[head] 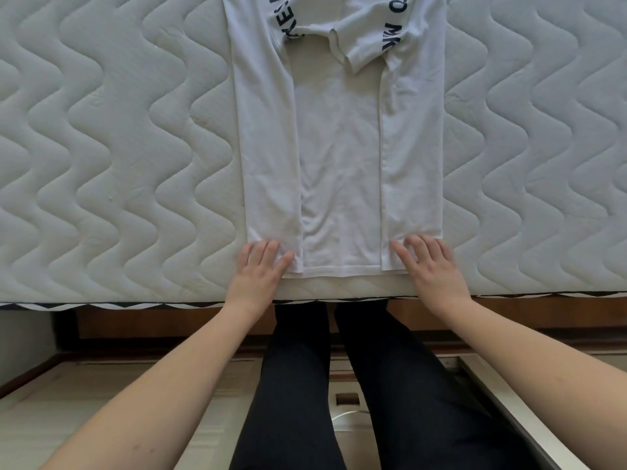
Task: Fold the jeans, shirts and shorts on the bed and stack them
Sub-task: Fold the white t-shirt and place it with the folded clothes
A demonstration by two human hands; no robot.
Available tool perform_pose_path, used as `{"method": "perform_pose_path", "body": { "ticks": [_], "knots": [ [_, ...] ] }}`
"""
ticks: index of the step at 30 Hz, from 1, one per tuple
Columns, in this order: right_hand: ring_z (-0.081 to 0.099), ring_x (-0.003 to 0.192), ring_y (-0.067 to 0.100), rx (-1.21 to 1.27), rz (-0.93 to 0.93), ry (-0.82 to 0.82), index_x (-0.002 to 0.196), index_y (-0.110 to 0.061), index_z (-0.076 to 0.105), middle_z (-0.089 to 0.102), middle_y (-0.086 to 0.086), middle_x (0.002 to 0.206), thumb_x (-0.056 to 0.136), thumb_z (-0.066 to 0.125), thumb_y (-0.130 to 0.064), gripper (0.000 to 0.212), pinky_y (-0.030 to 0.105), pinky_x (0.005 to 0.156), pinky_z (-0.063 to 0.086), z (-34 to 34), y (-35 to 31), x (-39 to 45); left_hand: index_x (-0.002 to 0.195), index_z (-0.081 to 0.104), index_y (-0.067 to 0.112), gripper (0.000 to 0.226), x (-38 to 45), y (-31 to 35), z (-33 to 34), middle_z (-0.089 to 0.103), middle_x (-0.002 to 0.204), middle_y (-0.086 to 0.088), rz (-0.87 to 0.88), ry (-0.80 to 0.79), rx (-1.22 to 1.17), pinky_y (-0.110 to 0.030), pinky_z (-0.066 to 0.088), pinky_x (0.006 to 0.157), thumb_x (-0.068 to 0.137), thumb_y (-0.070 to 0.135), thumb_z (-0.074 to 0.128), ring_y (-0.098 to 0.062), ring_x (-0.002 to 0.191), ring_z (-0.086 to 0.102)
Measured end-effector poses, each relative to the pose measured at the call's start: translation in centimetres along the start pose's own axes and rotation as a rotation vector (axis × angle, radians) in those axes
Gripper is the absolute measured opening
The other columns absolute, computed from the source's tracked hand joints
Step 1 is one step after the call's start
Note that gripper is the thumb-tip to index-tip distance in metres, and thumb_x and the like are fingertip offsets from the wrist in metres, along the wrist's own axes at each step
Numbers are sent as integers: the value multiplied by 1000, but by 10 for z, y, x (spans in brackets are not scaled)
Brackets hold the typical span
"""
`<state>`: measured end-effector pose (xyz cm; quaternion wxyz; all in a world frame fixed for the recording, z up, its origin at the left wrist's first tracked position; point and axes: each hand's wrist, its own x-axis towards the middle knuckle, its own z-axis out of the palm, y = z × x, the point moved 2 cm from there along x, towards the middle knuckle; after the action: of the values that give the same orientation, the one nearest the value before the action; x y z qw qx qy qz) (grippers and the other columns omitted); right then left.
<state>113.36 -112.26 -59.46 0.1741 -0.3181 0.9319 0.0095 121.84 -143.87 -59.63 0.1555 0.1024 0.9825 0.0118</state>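
Observation:
A white shirt (339, 157) with dark lettering lies flat on the quilted mattress (112, 147), its collar end away from me. Both long sides are folded inward, and the sleeves lie over the upper part. My left hand (261, 266) rests on the bottom left corner of the hem, thumb and fingers touching the folded flap. My right hand (429, 262) rests on the bottom right corner, its fingers slightly bent on the cloth. Whether either hand pinches the fabric cannot be made out. No jeans or shorts are in view.
The mattress edge (135, 301) runs across just below the shirt's hem. Beneath it are a dark wooden bed frame (169, 325) and a light floor. My legs in dark trousers (373, 401) stand against the bed.

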Motion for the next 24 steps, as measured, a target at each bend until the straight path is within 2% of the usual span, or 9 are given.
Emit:
{"method": "perform_pose_path", "body": {
  "ticks": [3,6,9,11,15,18,20,22,24],
  "knots": [
    [58,87,37,14,-5,102,113,-4,62,60,16,99,61,72,7,55,44,77,49,-10,4,16,114,50,13,56,14,-3,-10,59,103,-15,38,70,-18,-44,48,82,65,0,74,-34,92,56],
    [61,70,33,56,-99,206,92,-5,68,64,11,82,72,56,3,25,38,63,50,-22,9,30,90,63,7,23,28,-9,-26,65,90,-13,124,155,-35,-39,50,67,72,-6,63,-32,77,62],
    [65,67,31,130,-129,177,85,-5,72,70,10,81,60,76,12,30,35,56,51,-39,18,31,78,64,5,21,29,-14,-49,64,74,-9,127,183,-121,-33,49,54,71,-10,51,-28,64,63],
    [68,68,31,186,-109,165,88,-3,73,72,11,81,55,80,16,38,36,52,53,-55,20,27,78,66,5,24,24,-16,-66,62,65,-6,92,191,-174,-29,44,46,64,-14,59,-26,55,61],
    [66,63,33,239,-29,114,109,-2,69,70,13,74,63,72,19,50,39,48,52,-87,19,20,87,71,5,36,13,-18,-93,68,69,-6,74,172,-252,-32,49,41,58,-16,74,-25,57,65],
    [63,51,29,204,-131,179,93,-6,73,66,9,64,48,85,15,51,32,39,47,-120,18,11,91,72,7,47,6,-21,-113,73,78,-5,110,150,-293,-32,52,43,53,-18,77,-24,63,70],
    [67,54,26,188,-165,222,86,-10,76,70,7,68,44,92,6,48,27,41,47,-142,16,5,93,74,8,53,3,-21,-130,74,81,-5,131,127,-297,-29,52,44,48,-19,79,-24,62,70],
    [70,64,27,210,-158,103,96,-16,76,74,7,79,62,90,-6,38,33,46,54,-154,15,0,100,73,10,54,-2,-21,-144,74,85,-5,151,51,-293,-31,54,48,53,-17,77,-25,67,71],
    [70,87,25,163,-140,-155,115,-28,70,74,2,101,87,72,-23,28,37,65,57,-160,12,-12,119,66,22,54,-11,-20,-152,72,104,0,156,-110,-259,-34,53,61,74,-8,65,-26,86,70]
  ]
}}
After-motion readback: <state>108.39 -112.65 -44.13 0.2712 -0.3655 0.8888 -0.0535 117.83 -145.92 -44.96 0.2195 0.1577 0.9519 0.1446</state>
